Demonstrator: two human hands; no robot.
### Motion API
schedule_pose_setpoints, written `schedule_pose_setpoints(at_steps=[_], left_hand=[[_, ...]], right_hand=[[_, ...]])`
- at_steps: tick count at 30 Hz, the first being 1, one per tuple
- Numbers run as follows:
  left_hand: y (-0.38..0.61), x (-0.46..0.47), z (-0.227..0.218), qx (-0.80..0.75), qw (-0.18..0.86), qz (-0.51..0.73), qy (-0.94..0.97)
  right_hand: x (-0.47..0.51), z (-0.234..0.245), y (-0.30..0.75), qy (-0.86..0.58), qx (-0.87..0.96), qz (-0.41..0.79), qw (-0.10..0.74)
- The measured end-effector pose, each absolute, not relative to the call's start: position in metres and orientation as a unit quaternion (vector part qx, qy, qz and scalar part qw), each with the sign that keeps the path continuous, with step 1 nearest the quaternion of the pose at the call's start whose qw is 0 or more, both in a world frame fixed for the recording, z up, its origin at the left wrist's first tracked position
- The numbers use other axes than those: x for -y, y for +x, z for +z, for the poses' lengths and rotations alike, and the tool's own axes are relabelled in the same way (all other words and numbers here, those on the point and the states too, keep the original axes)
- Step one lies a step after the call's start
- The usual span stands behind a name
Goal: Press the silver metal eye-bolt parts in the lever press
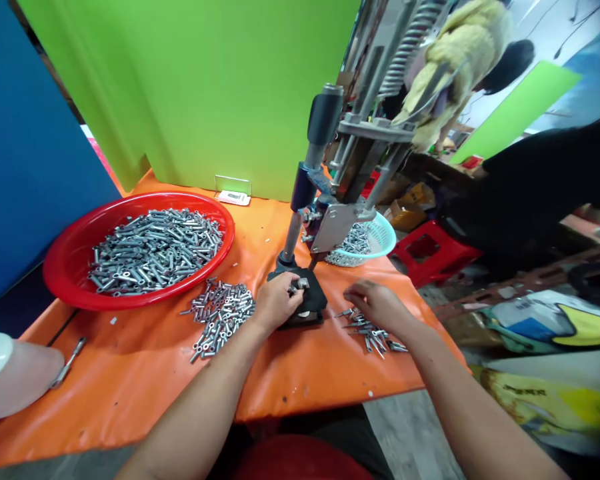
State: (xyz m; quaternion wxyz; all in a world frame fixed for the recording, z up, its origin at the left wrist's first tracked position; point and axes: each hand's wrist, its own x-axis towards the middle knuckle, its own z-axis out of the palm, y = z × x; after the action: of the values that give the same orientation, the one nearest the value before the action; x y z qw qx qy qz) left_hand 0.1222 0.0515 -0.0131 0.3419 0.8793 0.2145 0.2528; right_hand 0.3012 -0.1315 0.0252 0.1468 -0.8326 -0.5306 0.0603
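My left hand (276, 301) is closed in a pinch on a small metal piece (299, 285) that it holds on the black base (307, 303) of a bench press (325, 193). My right hand (375, 303) rests with curled fingers over a small heap of metal pins (377, 337) on the orange tabletop (145, 380); whether it grips one is hidden. A loose pile of short metal sleeves (220, 313) lies just left of my left hand.
A red basin (65, 260) full of metal sleeves stands at the left. A pale green basket (385, 237) with parts sits behind the press. A green screen (205, 87) walls the back. A white rounded object (10, 373) lies at the left edge, and another person (530, 187) is at the right.
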Motion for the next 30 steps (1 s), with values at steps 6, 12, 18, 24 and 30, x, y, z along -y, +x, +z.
schedule_pose_setpoints(at_steps=[6,12,18,24,30], left_hand=[[0.122,-0.053,-0.014,-0.205,0.339,0.273,0.877],[0.114,-0.046,-0.008,-0.063,0.31,0.363,0.877],[0.116,-0.038,-0.01,0.018,0.274,0.334,0.902],[0.121,-0.035,-0.008,-0.099,0.483,0.313,0.812],[0.127,-0.037,-0.009,-0.26,0.508,0.313,0.759]], right_hand=[[0.153,0.011,0.288,-0.841,0.54,0.036,0.006],[0.144,0.027,0.266,-0.835,0.529,0.06,0.136],[0.115,0.056,0.233,-0.754,0.602,0.049,0.259],[0.089,0.038,0.237,-0.715,0.475,0.169,0.485],[0.069,0.022,0.252,-0.714,0.462,0.115,0.513]])
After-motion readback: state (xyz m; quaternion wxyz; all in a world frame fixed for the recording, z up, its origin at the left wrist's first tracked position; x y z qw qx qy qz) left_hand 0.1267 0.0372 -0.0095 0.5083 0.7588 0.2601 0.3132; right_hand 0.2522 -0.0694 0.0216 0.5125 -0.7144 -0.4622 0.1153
